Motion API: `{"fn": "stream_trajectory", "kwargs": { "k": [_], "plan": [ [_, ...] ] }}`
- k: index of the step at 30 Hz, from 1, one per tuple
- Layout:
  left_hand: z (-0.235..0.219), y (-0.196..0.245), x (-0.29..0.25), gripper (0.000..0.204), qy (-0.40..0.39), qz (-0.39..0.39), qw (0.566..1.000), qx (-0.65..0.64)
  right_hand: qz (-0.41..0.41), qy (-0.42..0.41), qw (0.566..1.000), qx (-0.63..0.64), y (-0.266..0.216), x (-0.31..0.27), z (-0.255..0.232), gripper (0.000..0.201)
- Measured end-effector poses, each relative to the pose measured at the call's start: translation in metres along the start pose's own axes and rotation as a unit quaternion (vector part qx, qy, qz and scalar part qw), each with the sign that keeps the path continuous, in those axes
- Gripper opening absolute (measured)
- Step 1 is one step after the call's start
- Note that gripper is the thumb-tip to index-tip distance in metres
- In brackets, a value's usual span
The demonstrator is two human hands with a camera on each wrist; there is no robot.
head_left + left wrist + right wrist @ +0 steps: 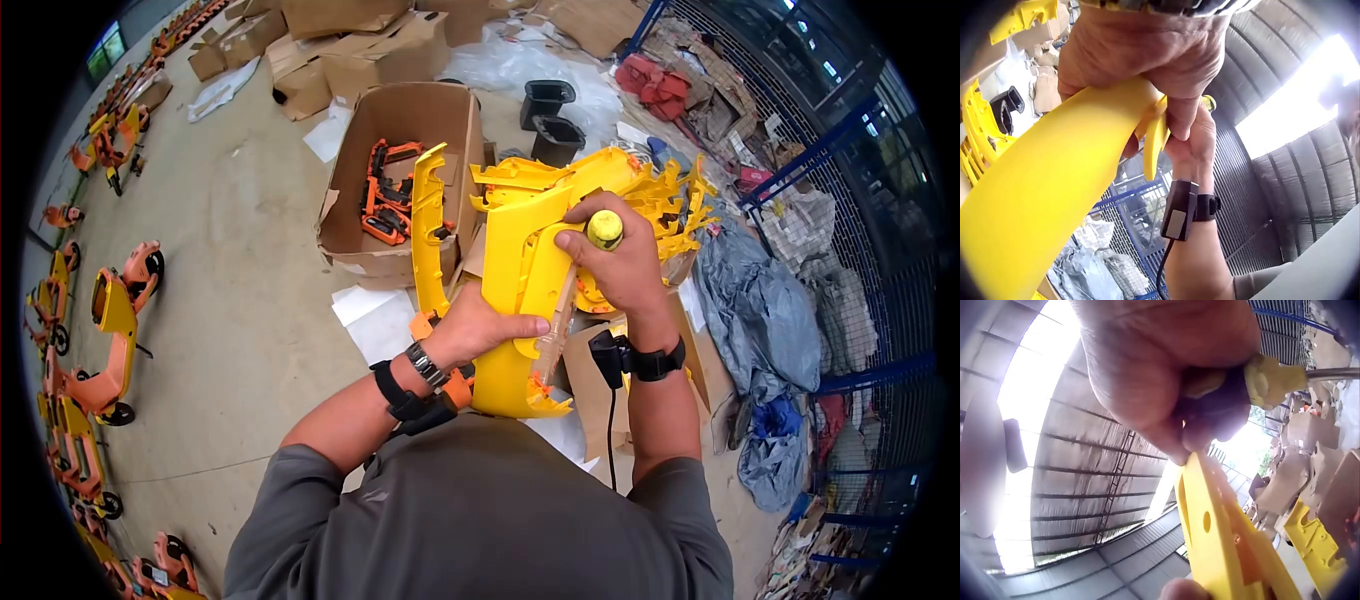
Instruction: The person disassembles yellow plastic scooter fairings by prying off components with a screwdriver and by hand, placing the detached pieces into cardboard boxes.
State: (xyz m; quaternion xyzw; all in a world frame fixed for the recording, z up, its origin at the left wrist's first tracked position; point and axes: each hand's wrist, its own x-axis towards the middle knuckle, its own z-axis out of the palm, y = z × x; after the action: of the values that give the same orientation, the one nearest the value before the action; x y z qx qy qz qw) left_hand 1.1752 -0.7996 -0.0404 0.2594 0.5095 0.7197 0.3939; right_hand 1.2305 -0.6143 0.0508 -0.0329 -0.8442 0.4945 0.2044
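Note:
A long, curved yellow plastic panel (510, 270) stands in front of the person's chest. The left hand (478, 325) grips its near side, thumb laid across the face. At the panel's far right edge, the right hand (625, 260) pinches a narrower yellow piece (1156, 144) between thumb and finger. That same hand keeps a screwdriver (605, 230) in its curled fingers; the yellow handle and metal shank (1332, 374) show in the right wrist view. The left fingers behind the panel are mostly hidden.
Ahead is a cardboard box (375, 267) holding orange and black parts, with a curved yellow strip (428, 230) upright beside it. Yellow parts (665, 205) pile up beyond the right hand. Black bins (557, 140), grey plastic sheeting (760, 310) and scooters (115, 330) stand around.

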Motion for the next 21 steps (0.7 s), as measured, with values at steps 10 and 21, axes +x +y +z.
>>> {"fn": "stream_trajectory", "kwargs": {
  "k": [10,21],
  "plan": [
    [-0.002,-0.001,-0.003,0.047,0.027,-0.021,0.999,0.008,-0.056,0.023,0.998,-0.032,-0.003,-0.005,0.008,0.021],
    [-0.001,0.003,-0.004,0.046,0.047,-0.023,0.998,0.024,-0.187,0.023,0.975,-0.116,0.004,-0.004,0.018,0.025]
  ]
}}
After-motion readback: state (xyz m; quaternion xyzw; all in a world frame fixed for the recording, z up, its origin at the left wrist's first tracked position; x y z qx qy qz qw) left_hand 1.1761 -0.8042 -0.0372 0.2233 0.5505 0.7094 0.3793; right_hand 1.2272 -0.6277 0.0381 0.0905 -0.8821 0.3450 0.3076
